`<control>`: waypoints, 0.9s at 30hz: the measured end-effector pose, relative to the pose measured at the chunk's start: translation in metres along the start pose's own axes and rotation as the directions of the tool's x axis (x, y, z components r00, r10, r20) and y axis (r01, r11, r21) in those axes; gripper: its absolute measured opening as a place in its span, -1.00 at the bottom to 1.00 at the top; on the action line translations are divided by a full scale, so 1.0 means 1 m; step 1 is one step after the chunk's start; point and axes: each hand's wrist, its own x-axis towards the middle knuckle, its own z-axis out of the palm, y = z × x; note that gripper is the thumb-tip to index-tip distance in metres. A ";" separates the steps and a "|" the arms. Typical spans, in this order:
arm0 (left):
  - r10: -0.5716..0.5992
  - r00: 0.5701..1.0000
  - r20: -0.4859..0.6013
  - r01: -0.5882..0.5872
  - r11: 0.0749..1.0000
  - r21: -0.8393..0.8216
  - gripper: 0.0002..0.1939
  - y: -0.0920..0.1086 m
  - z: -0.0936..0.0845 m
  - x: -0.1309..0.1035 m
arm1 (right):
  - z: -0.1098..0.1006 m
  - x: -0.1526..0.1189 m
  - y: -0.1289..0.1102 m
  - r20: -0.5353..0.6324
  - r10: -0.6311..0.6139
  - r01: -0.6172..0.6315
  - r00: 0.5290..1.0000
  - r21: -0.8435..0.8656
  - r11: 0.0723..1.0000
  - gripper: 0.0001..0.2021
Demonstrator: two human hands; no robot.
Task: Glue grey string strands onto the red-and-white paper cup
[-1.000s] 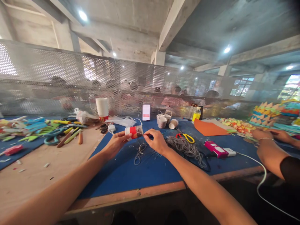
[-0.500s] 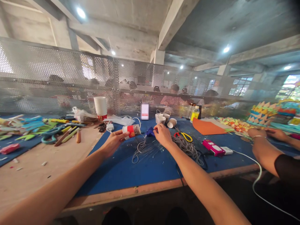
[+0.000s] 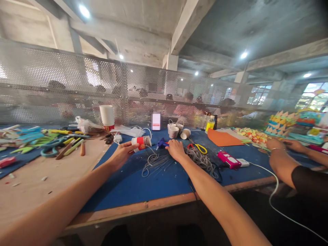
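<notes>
My left hand (image 3: 123, 153) grips a red-and-white paper cup (image 3: 140, 143), tipped on its side above the blue mat (image 3: 123, 191). Its fingers and thumb wrap the cup's base end. On the mat to the right lies a blue glue gun (image 3: 162, 143) with a bit of red, partly hidden. The fingers of my right hand (image 3: 176, 150) are curled at its near end and appear closed on it. Thin grey cord (image 3: 148, 167) lies in loops and strands below the glue gun. A larger tangle of grey cord (image 3: 202, 160) sits right of my right hand, beside yellow-handled scissors (image 3: 201, 148).
Small cups (image 3: 173, 132) with string handles stand behind; one cup (image 3: 185, 134) lies tipped. A phone (image 3: 156, 121) leans upright at the mesh screen (image 3: 138, 82). Stacked paper cups (image 3: 107, 116) and tools (image 3: 69, 147) are left. A pink device (image 3: 229, 160) and another person's arms (image 3: 282, 160) are right.
My right hand has lowered to the blue glue gun and its fingers have closed there. The left hand keeps the cup in much the same place. The whole view has shifted slightly.
</notes>
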 end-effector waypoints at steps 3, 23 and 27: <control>-0.011 0.999 -0.039 0.011 1.000 -0.004 -0.71 0.000 0.000 0.000 | 0.000 0.005 0.006 -0.039 0.061 -0.059 0.997 0.045 0.997 -0.75; -0.027 0.998 -0.063 0.026 1.000 -0.006 -0.66 0.000 -0.002 0.001 | -0.036 0.017 -0.050 0.086 0.095 -0.094 0.992 0.991 0.091 -0.58; -0.035 0.996 -0.083 0.033 0.999 -0.021 -0.62 -0.001 -0.002 0.002 | -0.047 0.023 -0.071 -0.001 0.145 -0.013 0.989 0.995 0.097 -0.59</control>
